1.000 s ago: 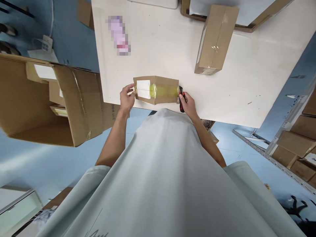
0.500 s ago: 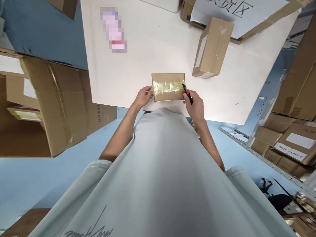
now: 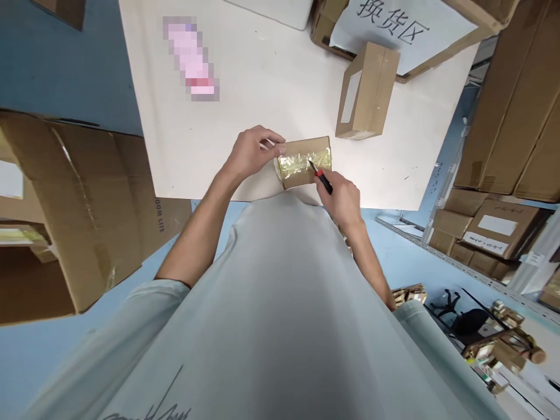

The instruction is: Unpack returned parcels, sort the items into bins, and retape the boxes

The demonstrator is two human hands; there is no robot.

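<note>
1. Both hands are apart from each other over the table point(image 3: 271, 87), one on each side of the box point(image 3: 301, 175).
2. Left hand point(image 3: 254, 151) has its thumb and fingers at the far left corner of the box. It seems to touch there, but whether it grips firmly or only steadies, I cannot tell.
3. Right hand point(image 3: 343, 198) is closed around the cutter point(image 3: 322, 179), near the right side of the box. Whether its fingers also touch the box is hidden.
4. The box appears to rest on the table, close to the near edge, just in front of the shirt point(image 3: 297, 291). Shiny tape point(image 3: 295, 164) runs across its upper face.
5. The step in hand, as I judge it, is to cut this tape: the cutter's tip is at the tape, around the middle of the face. Whether it already goes into the tape is too small to tell.
6. The next move, I think, calls for a steady box and a shallow cut along the tape, with the left thumb away from the blade's path, because this thumb is just beside the tape's left end.
7. The upper face looks longer from left to right, and the tape follows this long axis. Its right end is turned slightly away from the person. The depth of the box is not clear.
8. The cutter lies obliquely, its tip pointing away from the person and to the left.
</note>
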